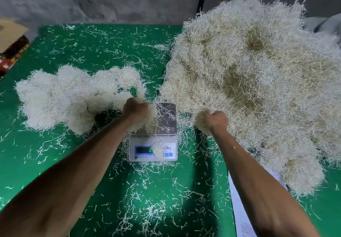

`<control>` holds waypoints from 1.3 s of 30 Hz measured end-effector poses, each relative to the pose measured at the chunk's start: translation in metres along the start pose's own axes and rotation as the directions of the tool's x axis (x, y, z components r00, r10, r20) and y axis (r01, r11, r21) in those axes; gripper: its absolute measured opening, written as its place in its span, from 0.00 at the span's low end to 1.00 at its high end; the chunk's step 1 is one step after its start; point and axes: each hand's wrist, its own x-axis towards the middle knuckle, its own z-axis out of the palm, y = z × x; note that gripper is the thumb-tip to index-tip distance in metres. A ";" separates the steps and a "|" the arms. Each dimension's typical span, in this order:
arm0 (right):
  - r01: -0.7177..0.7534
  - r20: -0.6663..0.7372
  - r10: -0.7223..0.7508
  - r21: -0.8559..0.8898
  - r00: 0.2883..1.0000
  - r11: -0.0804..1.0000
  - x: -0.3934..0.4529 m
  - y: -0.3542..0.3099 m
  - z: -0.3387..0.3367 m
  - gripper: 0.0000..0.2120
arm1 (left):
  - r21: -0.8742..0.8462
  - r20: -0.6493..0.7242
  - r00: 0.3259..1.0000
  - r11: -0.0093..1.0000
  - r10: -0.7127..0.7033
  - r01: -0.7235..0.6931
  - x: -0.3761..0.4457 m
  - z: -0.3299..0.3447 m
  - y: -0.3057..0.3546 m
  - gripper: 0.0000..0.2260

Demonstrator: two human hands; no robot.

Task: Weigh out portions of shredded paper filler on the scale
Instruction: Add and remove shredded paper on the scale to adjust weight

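One scale (154,135), two hands (135,108) (215,120) — each clutching shreds.

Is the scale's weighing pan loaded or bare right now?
Nearly bare: only stray shreds lie on the scale pan; the left hand grips a clump above it.

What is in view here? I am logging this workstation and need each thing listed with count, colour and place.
big pile: one, cream shredded paper, right of the scale
small heaps: a cluster of clumps, count unclear, cream, left of the scale
scale: one, white body with a steel platform, centre; loose shreds partly cover its display
cloth: one, green, covers the table, strewn with loose shreds
box: one, brown cardboard, far left edge
white sheet: one, lower right, under the arm
left hand: holds a clump of shreds above the scale platform
right hand: grips shreds at the big pile's near edge
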 end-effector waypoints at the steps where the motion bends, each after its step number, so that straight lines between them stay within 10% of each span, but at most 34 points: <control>1: 0.062 0.003 -0.063 -0.147 0.998 0.987 -0.005 0.000 0.000 0.23 | -0.081 0.042 0.998 0.995 -0.056 0.059 -0.003 0.004 0.001 0.13; 5: 0.202 -0.087 -0.272 -0.468 0.958 0.861 -0.025 0.007 -0.002 0.26 | -0.297 0.216 0.958 0.921 -0.190 0.250 -0.010 0.008 0.006 0.28; 8: 0.276 -0.044 -0.314 -0.376 0.948 0.885 -0.044 0.023 0.001 0.22 | -0.403 0.265 0.924 0.839 -0.276 0.366 -0.015 0.005 0.000 0.32; 16: 0.248 0.041 -0.244 -0.186 0.969 0.951 -0.104 0.061 0.033 0.13 | -0.216 -0.032 0.985 0.964 -0.167 0.156 -0.051 0.003 -0.032 0.17; 24: 0.641 0.465 -0.499 -0.216 0.731 0.737 -0.160 0.064 0.086 0.18 | -0.314 0.070 0.988 0.937 -0.141 0.156 -0.088 -0.007 -0.048 0.24; 39: 0.343 0.358 -0.285 -0.108 0.889 0.933 -0.187 0.124 0.079 0.10 | -0.472 -0.004 0.958 0.846 -0.285 0.249 -0.160 0.062 -0.119 0.12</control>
